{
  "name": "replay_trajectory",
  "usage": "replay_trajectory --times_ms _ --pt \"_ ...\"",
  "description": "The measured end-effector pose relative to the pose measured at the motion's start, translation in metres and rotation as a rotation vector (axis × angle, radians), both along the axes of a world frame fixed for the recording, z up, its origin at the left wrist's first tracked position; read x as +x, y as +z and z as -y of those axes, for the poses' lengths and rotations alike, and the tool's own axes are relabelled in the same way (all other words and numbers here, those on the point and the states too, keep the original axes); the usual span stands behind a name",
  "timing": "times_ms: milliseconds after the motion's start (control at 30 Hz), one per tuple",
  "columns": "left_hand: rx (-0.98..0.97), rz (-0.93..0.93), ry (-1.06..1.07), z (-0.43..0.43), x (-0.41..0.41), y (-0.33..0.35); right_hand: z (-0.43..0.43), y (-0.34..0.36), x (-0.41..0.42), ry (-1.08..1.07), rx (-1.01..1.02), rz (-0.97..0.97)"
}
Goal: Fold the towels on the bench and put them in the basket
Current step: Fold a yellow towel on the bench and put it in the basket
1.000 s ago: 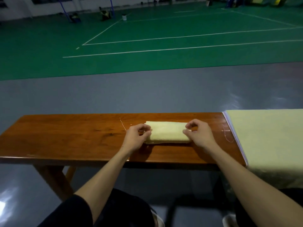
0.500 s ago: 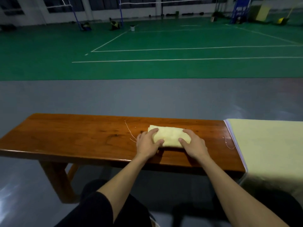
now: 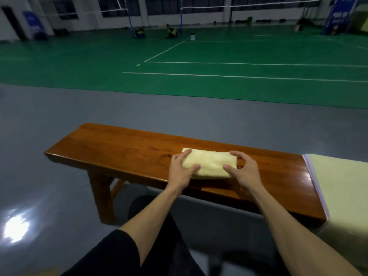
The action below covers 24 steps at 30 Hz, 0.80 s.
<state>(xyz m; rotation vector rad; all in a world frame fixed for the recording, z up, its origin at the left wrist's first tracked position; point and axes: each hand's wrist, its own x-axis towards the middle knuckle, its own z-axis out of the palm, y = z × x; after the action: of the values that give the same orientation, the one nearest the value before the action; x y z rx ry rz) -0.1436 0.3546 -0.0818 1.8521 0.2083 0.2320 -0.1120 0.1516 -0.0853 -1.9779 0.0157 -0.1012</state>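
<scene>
The left hand at nine and right hand at three clasp the towel; best lifted level, folds squeezed.

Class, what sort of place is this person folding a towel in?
Most likely an indoor sports hall: a green court floor with white lines, net poles at the far end, and a wooden bench alongside.

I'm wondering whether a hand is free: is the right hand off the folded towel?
No, the right hand grips the right end of the folded towel, while the left hand holds its left end.
</scene>
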Motion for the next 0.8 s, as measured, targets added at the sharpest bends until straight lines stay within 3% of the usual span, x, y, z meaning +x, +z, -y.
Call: replay_trajectory --times_ms 200,400,567,667,800 --pt "-0.056 0.09 0.199 -0.094 -0.053 0.008 -0.097 0.018 -0.003 0.223 -0.003 0.091" --pt "-0.036 0.125 0.644 -0.208 -0.181 -0.019 -0.254 0.009 -0.067 0.649 0.08 0.005" --pt "-0.084 0.014 0.971 -0.265 -0.321 -0.064 -0.363 -0.032 -0.167 1.014 0.107 -0.159" --pt "-0.168 -0.093 1.139 -0.278 -0.398 -0.096 -0.405 -0.082 -0.233 1.129 0.086 -0.276" --pt "-0.206 -0.245 1.258 -0.284 -0.473 -0.142 -0.437 -0.145 -0.306 1.229 0.0 -0.289"
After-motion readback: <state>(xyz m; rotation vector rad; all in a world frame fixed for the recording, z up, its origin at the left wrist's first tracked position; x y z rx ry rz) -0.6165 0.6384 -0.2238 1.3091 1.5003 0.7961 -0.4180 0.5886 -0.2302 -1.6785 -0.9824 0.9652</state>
